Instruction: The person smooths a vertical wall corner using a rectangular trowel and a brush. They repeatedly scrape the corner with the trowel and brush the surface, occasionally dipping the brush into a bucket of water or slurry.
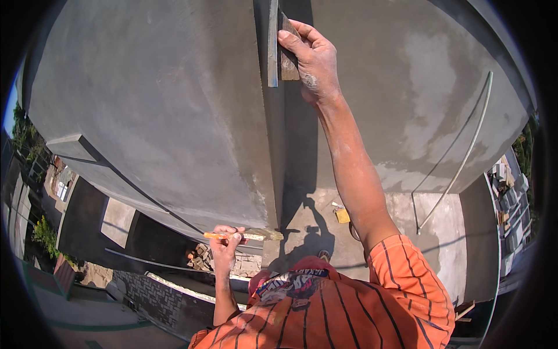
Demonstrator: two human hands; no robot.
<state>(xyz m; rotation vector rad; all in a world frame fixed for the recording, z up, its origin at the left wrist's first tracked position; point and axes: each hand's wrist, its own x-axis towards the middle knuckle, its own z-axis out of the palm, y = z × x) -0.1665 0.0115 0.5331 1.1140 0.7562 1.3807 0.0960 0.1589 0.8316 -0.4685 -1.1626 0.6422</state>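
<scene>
My right hand (314, 61) is raised at the top, its fingers and thumb closed round a small wooden block (288, 65). A narrow grey metal strip (272, 52) stands upright along the block's left side, by the corner of a grey plastered wall (174, 99). Whether strip and block are joined, I cannot tell. Lower down, my left hand (224, 249) pinches a brush with an orange handle (216, 235). The brush lies level, its tan bristles (270, 234) pointing right toward the bottom of the wall corner.
A second plastered wall (372, 116) with damp patches rises on the right, and a pale pipe (472, 145) slants against it. On the floor sits a yellow sponge-like block (342, 216). Broken bricks (203, 259) lie below on the left, beyond a ledge. My shadow falls on the floor.
</scene>
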